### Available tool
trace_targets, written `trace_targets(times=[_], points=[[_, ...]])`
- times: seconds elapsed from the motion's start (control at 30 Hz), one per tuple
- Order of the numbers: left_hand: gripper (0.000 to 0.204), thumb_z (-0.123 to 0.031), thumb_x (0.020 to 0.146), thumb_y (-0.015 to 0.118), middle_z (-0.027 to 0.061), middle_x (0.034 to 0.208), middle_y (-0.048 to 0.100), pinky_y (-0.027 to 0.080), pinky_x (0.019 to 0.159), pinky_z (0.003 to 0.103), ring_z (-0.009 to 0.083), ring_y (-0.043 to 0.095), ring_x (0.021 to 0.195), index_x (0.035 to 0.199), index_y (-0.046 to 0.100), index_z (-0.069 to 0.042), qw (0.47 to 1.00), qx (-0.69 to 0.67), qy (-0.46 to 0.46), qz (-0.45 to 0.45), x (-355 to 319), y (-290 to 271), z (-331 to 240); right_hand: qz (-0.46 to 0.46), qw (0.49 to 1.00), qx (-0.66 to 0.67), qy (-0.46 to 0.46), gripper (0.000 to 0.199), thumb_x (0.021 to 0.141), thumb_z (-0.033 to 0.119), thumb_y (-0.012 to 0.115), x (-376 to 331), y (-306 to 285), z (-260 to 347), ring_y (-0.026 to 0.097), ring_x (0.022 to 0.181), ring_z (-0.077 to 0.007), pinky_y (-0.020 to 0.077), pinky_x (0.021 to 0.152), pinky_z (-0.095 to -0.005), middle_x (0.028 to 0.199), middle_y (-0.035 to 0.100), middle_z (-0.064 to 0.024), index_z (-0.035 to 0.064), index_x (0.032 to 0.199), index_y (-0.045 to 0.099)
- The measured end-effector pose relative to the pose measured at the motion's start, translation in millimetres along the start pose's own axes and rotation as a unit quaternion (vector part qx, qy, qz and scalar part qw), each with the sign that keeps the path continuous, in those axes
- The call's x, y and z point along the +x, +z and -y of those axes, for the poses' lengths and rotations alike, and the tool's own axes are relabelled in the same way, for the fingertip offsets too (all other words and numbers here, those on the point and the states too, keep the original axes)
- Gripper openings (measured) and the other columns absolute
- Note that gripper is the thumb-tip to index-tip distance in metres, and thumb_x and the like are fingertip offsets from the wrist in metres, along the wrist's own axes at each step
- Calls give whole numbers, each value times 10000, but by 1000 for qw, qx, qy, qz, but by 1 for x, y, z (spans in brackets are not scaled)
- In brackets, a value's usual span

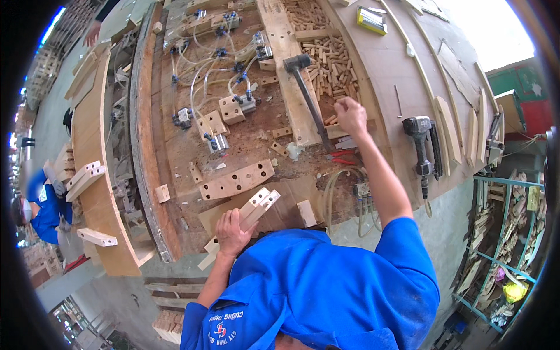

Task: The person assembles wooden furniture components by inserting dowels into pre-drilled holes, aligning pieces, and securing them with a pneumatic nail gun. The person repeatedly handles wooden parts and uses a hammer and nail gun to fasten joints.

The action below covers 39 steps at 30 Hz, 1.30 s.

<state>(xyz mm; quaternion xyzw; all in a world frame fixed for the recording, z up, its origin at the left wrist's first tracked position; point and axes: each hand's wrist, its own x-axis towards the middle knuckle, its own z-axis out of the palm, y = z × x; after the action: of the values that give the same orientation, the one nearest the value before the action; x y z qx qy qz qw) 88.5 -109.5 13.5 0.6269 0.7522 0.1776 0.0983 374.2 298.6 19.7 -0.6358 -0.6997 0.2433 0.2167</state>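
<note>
Head view: the person's left hand grasps a pair of pale wooden bars with dark holes in their ends, at the near edge of the workbench. Just beyond them lies a curved wooden piece with several holes. The right hand is over the near end of a trough of small wooden dowels, its fingers bent inward; whether it pinches a dowel I cannot tell. Left of that hand, a dark hammer lies over the plank bordering the trough, and red-handled pliers sit nearer. Clear tubes with metal cylinders and wooden blocks spread over the far left part. To the right rests a black power drill. At far left, a co-worker in blue is beside another wooden structure.
</note>
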Motion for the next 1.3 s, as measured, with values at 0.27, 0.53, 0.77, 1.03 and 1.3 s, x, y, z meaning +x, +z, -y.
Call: trace_targets(times=[0.27, 0.53, 0.77, 1.03, 1.3], points=[[706, -514, 817, 877, 159, 1069, 659, 519, 826, 519, 393, 663, 992, 1256, 607, -32, 994, 74, -70, 24, -31, 2, 29, -3, 992, -125, 24, 310, 961, 320, 735, 63, 62, -17, 708, 1181, -439, 563, 1007, -526, 1228, 762, -229, 157, 1224, 765], [754, -533, 802, 901, 170, 1083, 664, 520, 848, 514, 399, 665, 991, 1264, 595, -22, 996, 58, -62, 33, -27, 2, 36, -63, 995, 73, 31, 240, 965, 232, 764, 26, 7, -10, 761, 955, -250, 585, 881, -375, 1072, 806, -139, 70, 1138, 795], [775, -472, 792, 940, 193, 1067, 656, 547, 856, 533, 430, 668, 990, 1283, 569, -1, 998, -15, -60, 1, -31, -10, 46, 141, 959, 198, -145, 144, 972, 20, 743, -168, 3, 21, 692, 883, -130, 574, 744, -291, 996, 755, -69, 31, 1110, 784], [775, -477, 799, 937, 193, 1065, 646, 546, 838, 529, 424, 658, 978, 1284, 559, -5, 998, -32, -49, -33, -45, -23, 48, 404, 815, 115, -399, 258, 973, 205, 674, -277, 110, 69, 627, 1234, -350, 521, 1026, -495, 1201, 725, -150, 53, 1179, 710], [747, -477, 801, 928, 168, 1082, 653, 525, 866, 514, 390, 655, 994, 1277, 570, -26, 999, -10, -28, -28, -51, -16, 42, 182, 848, -191, -460, 271, 930, 199, 665, -247, 51, 29, 600, 1237, -280, 480, 995, -462, 1194, 732, -90, 95, 1180, 691]])
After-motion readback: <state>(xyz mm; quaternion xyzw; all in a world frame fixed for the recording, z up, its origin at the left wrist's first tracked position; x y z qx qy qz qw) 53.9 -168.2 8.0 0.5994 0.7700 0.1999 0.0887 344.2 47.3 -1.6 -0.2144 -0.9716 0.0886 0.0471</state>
